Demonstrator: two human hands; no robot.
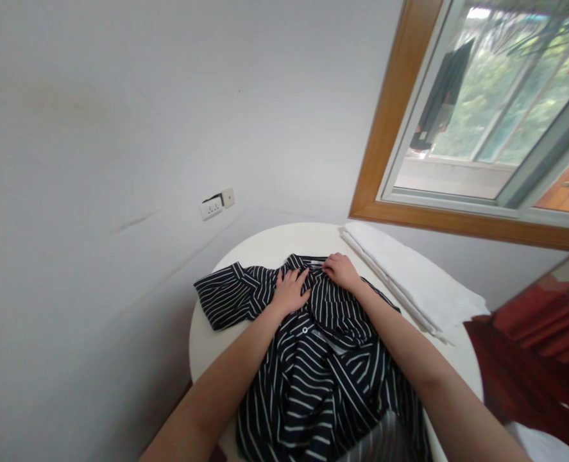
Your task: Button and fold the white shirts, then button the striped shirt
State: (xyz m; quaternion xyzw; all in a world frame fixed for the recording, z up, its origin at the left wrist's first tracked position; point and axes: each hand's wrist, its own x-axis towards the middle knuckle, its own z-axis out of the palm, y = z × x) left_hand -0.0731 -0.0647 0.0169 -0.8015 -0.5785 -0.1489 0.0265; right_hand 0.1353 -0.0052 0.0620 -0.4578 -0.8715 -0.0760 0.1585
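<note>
A black shirt with white stripes (308, 385) lies rumpled over the round white table (260, 240), its collar end toward the wall and one sleeve stretched out to the left. My left hand (290, 294) rests on the cloth just below the collar, fingers spread and palm down. At the right side of the collar, my right hand (340, 269) has its fingers curled in on the fabric, with the fingertips partly hidden. Lower down the front, a small round button (305, 330) shows. The shirt's near end hangs toward me and runs out of the frame.
Folded white cloth (414, 276) lies along the table's right side and overhangs its edge. Behind the table is a pale wall with a socket (212, 207). A wood-framed window (385, 115) is at upper right, and red fabric (544, 314) hangs at far right.
</note>
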